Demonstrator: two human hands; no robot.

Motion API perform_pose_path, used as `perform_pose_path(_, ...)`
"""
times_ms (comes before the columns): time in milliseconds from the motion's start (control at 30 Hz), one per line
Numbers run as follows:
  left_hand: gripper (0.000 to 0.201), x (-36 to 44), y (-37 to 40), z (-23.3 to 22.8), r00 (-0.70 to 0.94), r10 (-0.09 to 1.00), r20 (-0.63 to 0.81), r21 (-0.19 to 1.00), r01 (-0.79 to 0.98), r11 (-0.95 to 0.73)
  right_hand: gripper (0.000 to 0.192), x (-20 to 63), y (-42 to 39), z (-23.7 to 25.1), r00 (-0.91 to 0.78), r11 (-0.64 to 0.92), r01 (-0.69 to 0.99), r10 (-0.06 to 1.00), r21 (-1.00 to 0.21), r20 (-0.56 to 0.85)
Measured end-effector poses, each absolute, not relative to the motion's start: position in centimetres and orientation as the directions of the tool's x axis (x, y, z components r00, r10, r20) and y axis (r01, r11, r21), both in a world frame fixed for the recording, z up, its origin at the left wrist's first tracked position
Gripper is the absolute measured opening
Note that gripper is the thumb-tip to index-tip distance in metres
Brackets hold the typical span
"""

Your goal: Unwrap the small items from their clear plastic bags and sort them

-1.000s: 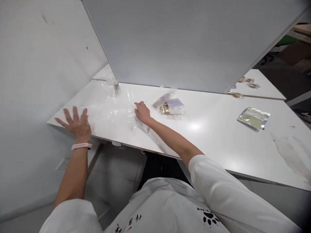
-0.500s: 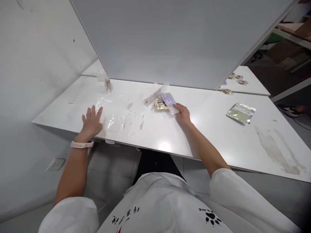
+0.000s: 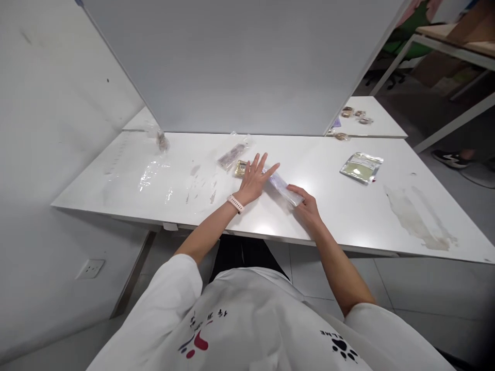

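My left hand (image 3: 256, 178) lies flat with fingers spread on the white table (image 3: 332, 216), covering part of a clear bag with a purple packet (image 3: 281, 185) inside. My right hand (image 3: 305, 202) pinches the near end of that same bag. A small gold packet (image 3: 240, 168) peeks out just left of my left hand. Another clear bag with brownish contents (image 3: 232, 153) lies a little farther back.
Clear plastic sheets (image 3: 154, 172) are spread over the table's left part. A green foil pouch (image 3: 361, 167) lies at right, a small bagged item (image 3: 159, 139) at the back left. A grey divider panel (image 3: 240, 62) stands behind; more packets (image 3: 353, 114) sit beyond it.
My left hand left the plastic sheet and moved right onto the purple-packet bag. My right hand pulled that bag nearer and holds its end. The camera view shifted right.
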State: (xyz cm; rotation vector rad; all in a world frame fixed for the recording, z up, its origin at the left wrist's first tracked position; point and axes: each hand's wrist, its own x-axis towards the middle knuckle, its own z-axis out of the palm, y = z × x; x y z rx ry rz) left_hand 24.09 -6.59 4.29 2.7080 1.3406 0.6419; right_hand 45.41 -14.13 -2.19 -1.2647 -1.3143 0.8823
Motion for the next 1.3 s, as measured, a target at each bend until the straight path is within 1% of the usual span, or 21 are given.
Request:
perform_pose_path(67,0.048,25.9,-6.0,4.8,0.653,0.719,0.239,0.188,0.695,-0.694,0.038,46.6,-16.1,-1.6,0.091,0.06,0.135,0.993,-0.989,0.072)
perform_pose_path(133,0.025,27.3,-6.0,5.5,0.706,0.701,0.102,0.218,0.672,-0.708,0.042,47.9,-16.9,-1.2,0.123,-0.029,0.008,0.992,-1.0,-0.028)
perform_pose_path(167,0.018,27.8,-6.4,5.9,0.699,0.713,0.052,0.243,0.684,-0.688,0.044,48.6,-17.0,-1.0,0.173,-0.036,-0.088,0.984,-0.995,-0.051)
perform_pose_path(267,0.025,28.7,-8.1,7.1,0.596,0.803,0.016,0.347,0.75,-0.563,0.052,50.3,-16.4,-0.7,0.341,0.07,-0.366,0.938,-0.928,-0.063)
perform_pose_path(300,0.027,28.9,-8.8,7.4,0.55,0.835,0.012,0.395,0.765,-0.509,0.055,50.5,-16.3,-0.5,0.358,0.091,-0.421,0.931,-0.903,-0.073)
perform_pose_path(367,0.027,29.2,-10.4,7.7,0.461,0.887,-0.025,0.498,0.775,-0.389,0.064,49.8,-16.4,-0.1,0.333,0.056,-0.473,0.935,-0.879,-0.12)
perform_pose_path(400,0.026,29.4,-11.1,7.5,0.418,0.907,-0.048,0.536,0.777,-0.33,0.069,49.0,-16.6,0.0,0.308,0.01,-0.472,0.939,-0.881,-0.155)
perform_pose_path(467,0.02,29.8,-12.7,6.8,0.33,0.942,-0.067,0.557,0.796,-0.239,0.082,46.7,-17.5,0.2,0.265,-0.079,-0.404,0.944,-0.911,-0.199)
perform_pose_path(567,0.017,30.0,-14.7,5.1,0.224,0.974,-0.044,0.546,0.821,-0.165,0.097,43.4,-18.9,0.0,0.264,-0.091,-0.16,0.955,-0.983,-0.132)
perform_pose_path(633,0.019,29.6,-15.4,4.3,0.181,0.982,-0.055,0.59,0.799,-0.114,0.094,42.5,-19.4,-0.4,0.298,-0.074,-0.041,0.951,-0.996,-0.082)
perform_pose_path(700,0.025,28.6,-15.6,3.6,0.15,0.984,-0.093,0.666,0.745,-0.051,0.085,42.8,-19.2,-0.8,0.315,-0.118,-0.066,0.94,-0.991,-0.133)
perform_pose_path(767,0.039,27.6,-15.4,3.2,0.123,0.986,-0.109,0.704,0.71,-0.011,0.077,43.6,-18.8,-1.0,0.292,-0.192,-0.166,0.927,-0.967,-0.234)
perform_pose_path(833,0.051,27.0,-15.4,2.9,0.119,0.991,-0.054,0.691,0.721,-0.049,0.071,44.3,-18.5,-0.9,0.269,-0.232,-0.227,0.918,-0.946,-0.29)
perform_pose_path(933,0.05,27.2,-15.9,2.9,0.177,0.983,0.046,0.673,0.722,-0.162,0.066,44.6,-18.4,-0.3,0.237,-0.225,-0.261,0.928,-0.939,-0.288)
perform_pose_path(967,0.048,27.5,-16.1,3.1,0.199,0.979,0.045,0.705,0.687,-0.172,0.066,44.5,-18.6,0.0,0.216,-0.221,-0.27,0.935,-0.937,-0.282)
perform_pose_path(1033,0.047,28.1,-16.7,3.7,0.262,0.965,-0.005,0.836,0.53,-0.139,0.066,44.3,-18.9,0.9,0.16,-0.216,-0.285,0.95,-0.934,-0.268)
perform_pose_path(1100,0.046,28.3,-17.0,4.4,0.38,0.923,-0.056,0.964,0.26,-0.049,0.064,44.2,-19.4,2.1,0.1,-0.208,-0.295,0.964,-0.932,-0.247)
perform_pose_path(1133,0.045,28.2,-17.0,4.7,0.444,0.893,-0.074,0.992,0.123,0.021,0.063,44.3,-19.6,2.7,0.073,-0.204,-0.302,0.969,-0.931,-0.236)
perform_pose_path(1200,0.044,27.7,-16.7,5.0,0.519,0.843,-0.141,0.981,-0.042,0.19,0.061,44.6,-19.8,3.7,0.035,-0.193,-0.306,0.976,-0.932,-0.214)
perform_pose_path(1233,0.044,27.3,-16.5,4.9,0.51,0.839,-0.191,0.964,-0.065,0.259,0.06,44.9,-19.8,4.1,0.029,-0.185,-0.299,0.979,-0.936,-0.202)
perform_pose_path(1300,0.042,26.3,-15.8,4.3,0.408,0.871,-0.273,0.946,-0.05,0.319,0.062,46.0,-19.7,4.3,0.059,-0.158,-0.264,0.982,-0.952,-0.179)
